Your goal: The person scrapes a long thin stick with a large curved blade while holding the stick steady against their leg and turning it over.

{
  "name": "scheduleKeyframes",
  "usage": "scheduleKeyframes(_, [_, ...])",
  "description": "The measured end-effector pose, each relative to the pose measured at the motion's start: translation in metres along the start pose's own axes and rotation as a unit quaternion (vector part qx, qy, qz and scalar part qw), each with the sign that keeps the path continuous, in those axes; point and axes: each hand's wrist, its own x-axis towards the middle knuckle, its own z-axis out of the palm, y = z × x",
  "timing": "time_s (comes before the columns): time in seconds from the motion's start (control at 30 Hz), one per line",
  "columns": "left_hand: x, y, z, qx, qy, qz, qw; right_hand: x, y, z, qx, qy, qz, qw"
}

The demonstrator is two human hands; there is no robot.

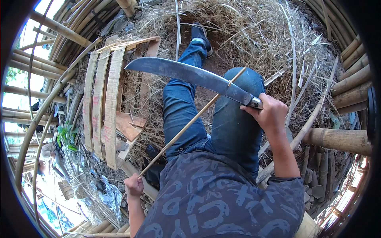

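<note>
My right hand (274,113) is closed round the handle of a large machete (180,73). Its broad, dark steel blade points to the left across my raised right knee. A thin bamboo strip (186,126) slants from lower left to upper right. Near its lower end my left hand (134,185) grips it, fingers wrapped round. The strip passes under the blade above my knee, and a small shaving or nick shows at the blade's upper edge. Whether the edge bites into the strip I cannot tell.
A wooden slatted pallet (113,107) lies to the left. Bamboo shavings (254,31) cover the ground ahead. Bamboo pole walls rise on both sides, with a thick pole (337,139) jutting in from the right. Crumpled plastic (109,194) lies at lower left. A bent bamboo pole (55,97) arcs at far left.
</note>
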Motion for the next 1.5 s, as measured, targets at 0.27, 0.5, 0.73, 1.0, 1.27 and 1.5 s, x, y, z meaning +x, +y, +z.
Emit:
scheduleKeyframes(0.27, [0.000, -0.016, -0.003, 0.004, 0.023, 0.023, 0.999, 0.001, 0.001, 0.002, -0.007, 0.003, -0.025, 1.000])
scheduleKeyframes(0.5, [0.001, -0.035, -0.010, 0.026, 0.019, 0.028, 0.999, -0.001, -0.001, 0.001, -0.011, -0.001, -0.042, 0.999])
scheduleKeyframes(0.73, [-0.087, -0.081, -0.050, 0.065, 0.077, -0.066, 0.993, 0.005, 0.019, 0.010, 0.062, -0.023, 0.108, 0.992])
scheduleKeyframes(1.0, [-0.019, -0.046, -0.023, 0.048, 0.063, -0.095, 0.992, 0.000, 0.014, 0.009, 0.113, -0.003, 0.136, 0.984])
scheduleKeyframes(1.27, [0.049, 0.007, 0.037, -0.218, 0.010, -0.235, 0.947, 0.001, 0.016, 0.005, 0.153, -0.008, 0.149, 0.977])
scheduleKeyframes(1.5, [0.068, 0.039, 0.148, -0.487, -0.093, -0.324, 0.806, 0.000, 0.028, 0.004, 0.186, -0.012, 0.140, 0.972])
